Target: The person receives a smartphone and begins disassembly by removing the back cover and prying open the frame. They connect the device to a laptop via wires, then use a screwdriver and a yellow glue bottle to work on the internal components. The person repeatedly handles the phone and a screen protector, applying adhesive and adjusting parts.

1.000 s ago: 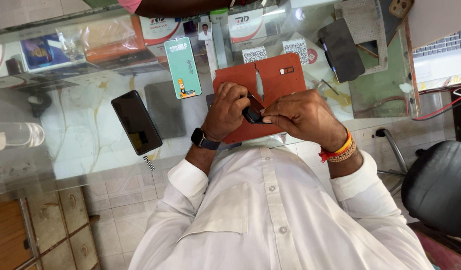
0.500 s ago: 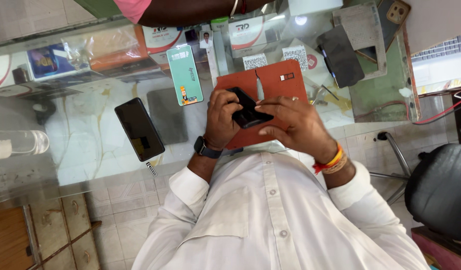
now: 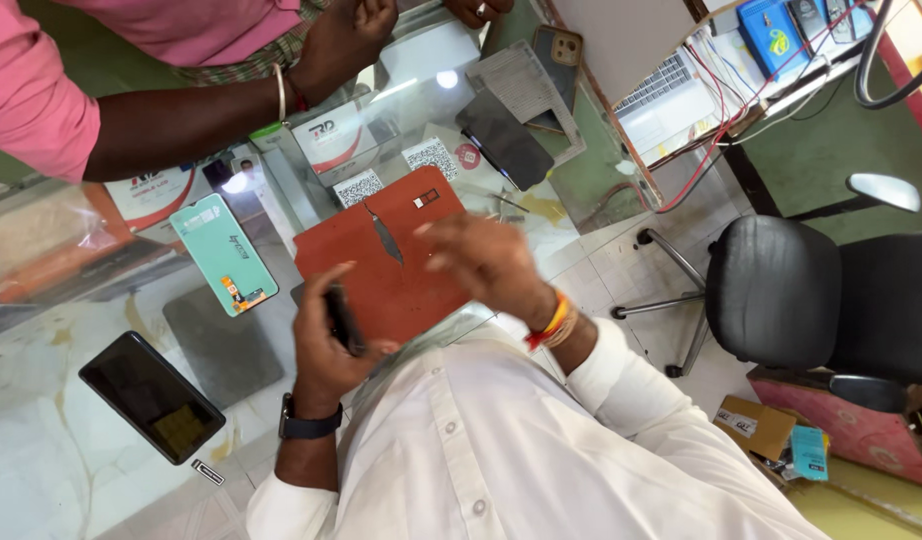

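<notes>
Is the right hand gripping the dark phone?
No, the left hand alone grips the dark phone, while the right hand hovers open over the red-brown mat.

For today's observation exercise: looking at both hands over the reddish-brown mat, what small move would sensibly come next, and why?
Probably bring the right hand down to the thin dark tool lying on the reddish-brown work mat. That hand hovers blurred and empty above the mat, while the left hand grips a small black phone-like device edge-on.
</notes>
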